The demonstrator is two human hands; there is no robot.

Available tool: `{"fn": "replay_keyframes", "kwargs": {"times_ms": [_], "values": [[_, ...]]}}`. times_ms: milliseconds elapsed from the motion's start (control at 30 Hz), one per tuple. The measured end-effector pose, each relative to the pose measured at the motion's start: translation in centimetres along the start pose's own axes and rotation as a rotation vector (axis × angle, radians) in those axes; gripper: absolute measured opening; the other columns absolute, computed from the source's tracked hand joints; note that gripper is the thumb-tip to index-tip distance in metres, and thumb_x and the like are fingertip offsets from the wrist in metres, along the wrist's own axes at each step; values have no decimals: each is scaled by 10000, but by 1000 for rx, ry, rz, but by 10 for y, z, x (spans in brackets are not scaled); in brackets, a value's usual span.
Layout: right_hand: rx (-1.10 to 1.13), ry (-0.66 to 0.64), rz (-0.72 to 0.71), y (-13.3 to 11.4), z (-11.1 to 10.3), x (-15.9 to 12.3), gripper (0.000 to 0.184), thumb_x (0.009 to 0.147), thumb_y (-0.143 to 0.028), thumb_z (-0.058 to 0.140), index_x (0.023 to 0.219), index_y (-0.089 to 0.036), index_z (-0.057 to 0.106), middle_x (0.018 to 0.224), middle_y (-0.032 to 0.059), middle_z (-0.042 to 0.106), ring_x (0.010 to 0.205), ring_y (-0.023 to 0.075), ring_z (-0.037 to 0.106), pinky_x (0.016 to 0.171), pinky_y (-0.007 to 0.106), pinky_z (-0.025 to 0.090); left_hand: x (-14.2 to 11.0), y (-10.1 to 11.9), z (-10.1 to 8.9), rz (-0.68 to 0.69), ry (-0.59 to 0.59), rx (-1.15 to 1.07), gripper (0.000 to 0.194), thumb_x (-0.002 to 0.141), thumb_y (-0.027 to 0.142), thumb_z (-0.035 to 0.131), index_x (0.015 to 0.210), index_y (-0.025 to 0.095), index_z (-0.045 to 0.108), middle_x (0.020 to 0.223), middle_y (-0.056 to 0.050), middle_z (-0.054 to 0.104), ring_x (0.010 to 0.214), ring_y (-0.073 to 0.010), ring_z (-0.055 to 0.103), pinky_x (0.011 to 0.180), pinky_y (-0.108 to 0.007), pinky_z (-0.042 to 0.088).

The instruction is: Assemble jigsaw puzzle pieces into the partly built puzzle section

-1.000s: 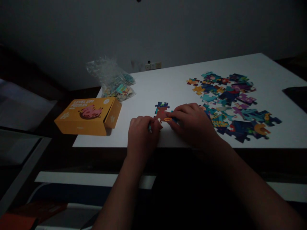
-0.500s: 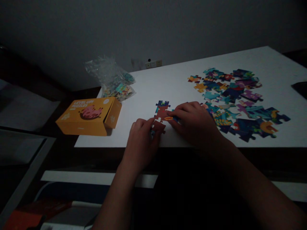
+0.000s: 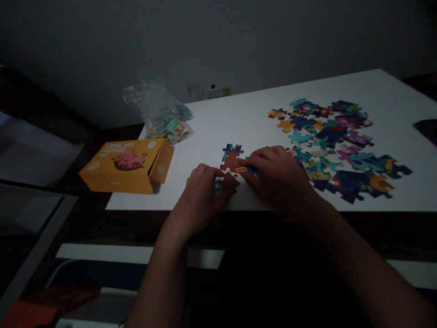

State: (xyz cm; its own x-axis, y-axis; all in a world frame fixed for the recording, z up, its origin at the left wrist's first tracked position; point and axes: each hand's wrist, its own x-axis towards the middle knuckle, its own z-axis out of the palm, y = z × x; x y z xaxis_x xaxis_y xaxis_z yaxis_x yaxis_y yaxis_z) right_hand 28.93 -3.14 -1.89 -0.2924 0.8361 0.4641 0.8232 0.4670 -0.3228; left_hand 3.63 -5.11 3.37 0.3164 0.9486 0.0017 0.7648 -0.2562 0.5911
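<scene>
On the white table [image 3: 239, 118] near its front edge lies a small joined cluster of puzzle pieces [image 3: 231, 158], red and blue. My left hand [image 3: 201, 193] pinches a dark red puzzle piece [image 3: 229, 182] just below the cluster. The fingers of my right hand [image 3: 278, 175] press down on the cluster's right side, over an orange-marked piece [image 3: 241, 169]. Both hands rest at the table's front edge. The room is dim.
A heap of loose puzzle pieces [image 3: 336, 146] spreads over the table's right half. An orange puzzle box [image 3: 128, 165] lies at the left corner, with a clear plastic bag of pieces [image 3: 164, 118] behind it. A dark flat object [image 3: 426, 127] sits at the right edge.
My left hand has slid its dark red piece out from under the fingers, a little right and down, so it now shows below the cluster. The right hand has hardly moved.
</scene>
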Motion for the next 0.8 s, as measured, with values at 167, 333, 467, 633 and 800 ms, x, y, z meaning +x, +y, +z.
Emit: {"fn": "replay_keyframes", "kwargs": {"times_ms": [167,333,467,633,800], "values": [[-6,-14,10,-1,-1,0,257,1179,-369,705,1261,-271,928,1265,163,874,1188,398,711,1011,535,499,-5,4,18,-18,99,107,461,994,191,924,1425,226,766,1416,-164,749,1344,-393,709,1142,-594,586],[-17,-15,-3,1,1,0,275,1194,-383,694,1262,-239,918,1262,165,871,1179,400,717,1027,542,515,-5,14,29,-64,139,94,413,984,188,934,1376,254,822,1345,-137,741,1281,-383,727,1134,-608,597],[-3,-23,-6,2,1,1,261,1185,-374,703,1265,-249,918,1274,164,870,1190,408,723,1025,553,526,-2,14,30,-72,132,-23,195,1004,124,863,1153,245,829,1270,-114,736,1234,-341,744,1143,-565,613],[15,-16,-1,0,0,1,284,1184,-377,698,1298,-248,924,1280,175,870,1200,415,726,1024,569,532,-4,11,32,-130,242,99,393,978,188,924,1350,205,795,1374,-179,727,1322,-408,706,1195,-623,596],[24,-7,5,-1,0,0,313,1194,-396,668,1302,-257,927,1277,184,868,1185,422,722,1000,584,522,-7,11,30,-167,250,163,208,1049,234,876,1256,241,854,1282,-161,723,1233,-409,711,1157,-639,599]]}}
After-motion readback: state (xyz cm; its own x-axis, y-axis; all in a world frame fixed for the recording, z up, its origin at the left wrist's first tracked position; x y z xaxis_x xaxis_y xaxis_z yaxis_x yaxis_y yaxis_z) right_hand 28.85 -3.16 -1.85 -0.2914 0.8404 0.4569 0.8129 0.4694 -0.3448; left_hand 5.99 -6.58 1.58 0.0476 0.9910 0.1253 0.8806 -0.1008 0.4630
